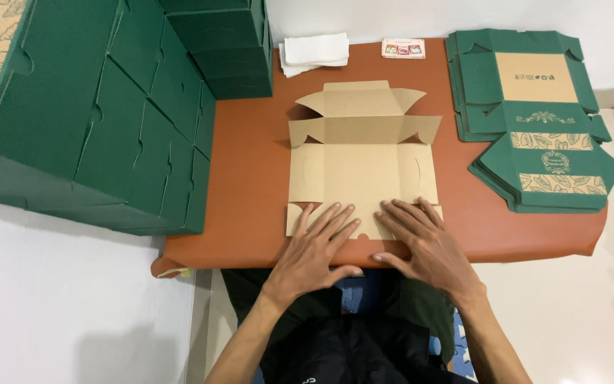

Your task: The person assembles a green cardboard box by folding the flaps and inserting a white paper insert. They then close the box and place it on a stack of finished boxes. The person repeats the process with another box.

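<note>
Both hands flat, fingers spread, gripping nothing: left hand & right hand press the near edge of the flat box blank on the brown table. Uneven pressure could skew the crease, I'd say. Right of the grip, a stack of flat green blanks. Left, folded green boxes, contents can't tell. Beyond, white napkins.

One flat brown blank lies open on one table, with two hands on it, left and right. One stack of flat green blanks, one pile of napkins, one small card. The folded green boxes are too many and too overlapped to count.
</note>
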